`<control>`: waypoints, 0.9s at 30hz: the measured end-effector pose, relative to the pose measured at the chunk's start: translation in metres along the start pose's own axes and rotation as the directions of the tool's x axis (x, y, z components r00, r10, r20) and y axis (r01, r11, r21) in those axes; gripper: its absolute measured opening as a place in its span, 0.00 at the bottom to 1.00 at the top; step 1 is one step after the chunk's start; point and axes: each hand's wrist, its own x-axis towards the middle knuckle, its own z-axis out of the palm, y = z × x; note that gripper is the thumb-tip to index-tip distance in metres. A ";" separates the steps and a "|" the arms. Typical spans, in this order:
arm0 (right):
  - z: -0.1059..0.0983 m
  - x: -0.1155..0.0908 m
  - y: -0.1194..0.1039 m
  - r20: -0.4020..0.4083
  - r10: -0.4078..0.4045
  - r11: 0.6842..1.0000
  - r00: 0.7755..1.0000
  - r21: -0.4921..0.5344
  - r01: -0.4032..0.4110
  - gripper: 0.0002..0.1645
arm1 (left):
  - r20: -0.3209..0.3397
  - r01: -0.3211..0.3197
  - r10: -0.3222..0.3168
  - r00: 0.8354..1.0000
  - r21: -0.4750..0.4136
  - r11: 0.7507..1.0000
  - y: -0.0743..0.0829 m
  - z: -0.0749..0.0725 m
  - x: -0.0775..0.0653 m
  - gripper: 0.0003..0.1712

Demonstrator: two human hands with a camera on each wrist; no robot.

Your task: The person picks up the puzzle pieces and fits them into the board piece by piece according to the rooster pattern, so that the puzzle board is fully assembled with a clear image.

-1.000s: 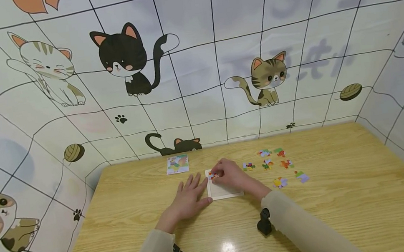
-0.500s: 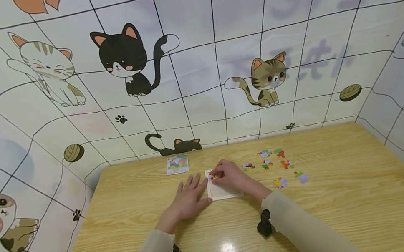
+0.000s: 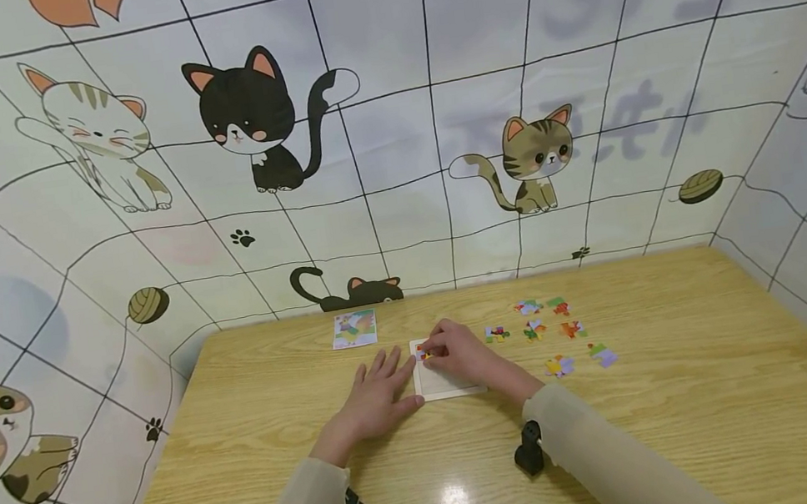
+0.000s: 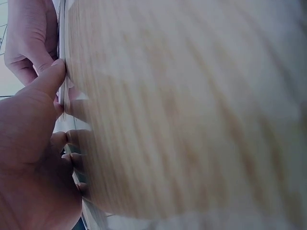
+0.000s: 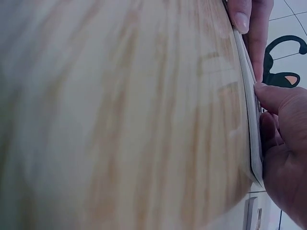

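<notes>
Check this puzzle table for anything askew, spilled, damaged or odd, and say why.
Nothing stands out. The tray and picture card lie flat on the table; loose puzzle pieces are scattered to the tray's right, ordinary for an unfinished puzzle. No spill shows; small damage is too fine to tell.

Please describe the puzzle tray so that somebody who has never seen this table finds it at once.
On the wooden table, find the person's right hand. The tray is the flat, pale square beneath it, with the left hand touching its left edge. Its mostly plain surface sets it apart from the colourful picture card farther left and the loose puzzle pieces to the right.
</notes>
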 end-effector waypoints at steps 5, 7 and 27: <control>-0.001 -0.001 -0.001 0.006 -0.046 0.998 0.999 -0.033 0.046 0.14 | -0.004 -0.007 0.007 1.000 0.001 1.000 0.000 0.000 0.001 0.38; -0.002 -0.001 -0.002 0.012 -0.051 0.998 0.999 -0.028 0.051 0.15 | -0.005 -0.009 0.009 1.000 0.001 1.000 0.000 0.001 0.001 0.38; 0.000 0.000 -0.005 0.007 0.057 0.998 0.998 0.029 -0.057 0.14 | -0.001 -0.007 0.007 1.000 0.001 1.000 -0.002 0.001 0.001 0.39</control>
